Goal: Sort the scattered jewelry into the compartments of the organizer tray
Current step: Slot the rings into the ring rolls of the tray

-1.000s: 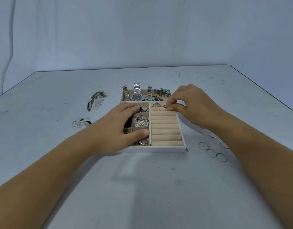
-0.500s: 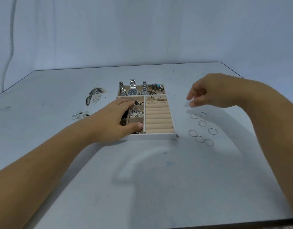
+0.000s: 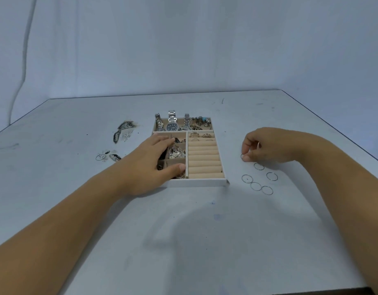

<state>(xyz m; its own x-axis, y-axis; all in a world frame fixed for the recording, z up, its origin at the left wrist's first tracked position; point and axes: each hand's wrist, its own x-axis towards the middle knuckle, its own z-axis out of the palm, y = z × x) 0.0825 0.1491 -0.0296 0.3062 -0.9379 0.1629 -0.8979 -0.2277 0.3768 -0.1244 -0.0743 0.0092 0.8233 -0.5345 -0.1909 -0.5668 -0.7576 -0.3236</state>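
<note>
Organizer tray sits near the middle of the grey desk, white-rimmed with a beige lining. Its back compartment runs the full width and holds three metal-band watches standing on edge, the middle one a dark-faced watch. Beside them at the right is a tangle of bracelets with a turquoise bead. The right-hand section is a bank of ring rolls, with a few rings tucked into the farthest slots. The left side is divided into small square compartments. The middle one holds a heap of silvery chains; the others, partly under a hand, hold dark and metallic bits too small to name.

The left hand lies over those small compartments, its fingers nearly straight and holding nothing, the thumb resting by the front divider.

The right hand is down at the desk to the right of the tray, apart from it. Its fingers and thumb are curled and pinch a thin wire ring at the desk surface. Nearer the person lie five more loose wire rings. Left of the tray, scattered pieces of dark and silver jewelry lie in two small clusters.
</note>
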